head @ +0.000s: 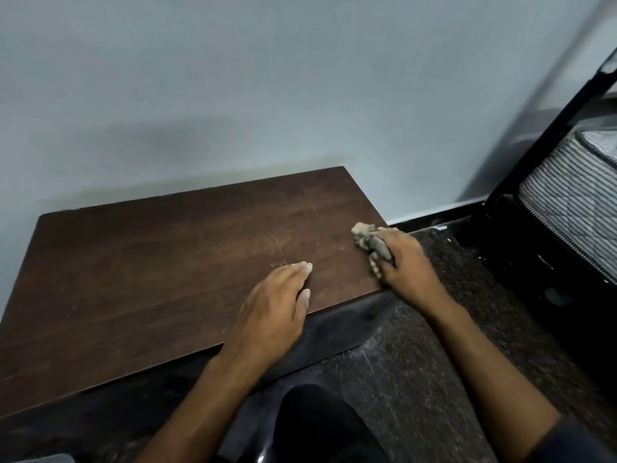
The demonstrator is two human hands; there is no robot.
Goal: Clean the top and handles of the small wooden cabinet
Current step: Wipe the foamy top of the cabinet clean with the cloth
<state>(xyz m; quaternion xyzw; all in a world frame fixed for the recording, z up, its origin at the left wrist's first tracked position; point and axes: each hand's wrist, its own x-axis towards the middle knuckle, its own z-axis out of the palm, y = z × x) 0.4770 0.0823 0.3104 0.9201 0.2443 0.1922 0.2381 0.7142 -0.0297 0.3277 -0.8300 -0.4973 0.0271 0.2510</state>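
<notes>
The small wooden cabinet's dark brown top (pixel 160 269) fills the left and middle of the head view, set against a pale wall. It looks dusty, with faint scratch marks near its middle. My left hand (pixel 270 305) lies flat on the top near the front edge, fingers together, holding nothing. My right hand (pixel 404 259) is at the top's right edge, closed around a crumpled beige cloth (pixel 369 240) that touches the wood. The cabinet's front and its handles are hidden below the top's edge.
A pale blue-grey wall (pixel 267 78) stands directly behind the cabinet. Dark speckled floor (pixel 450 345) runs to the right. A black bed frame (pixel 547 135) with a striped grey mattress (pixel 574 188) stands at the far right. My dark-clad knee (pixel 320 426) is at the bottom.
</notes>
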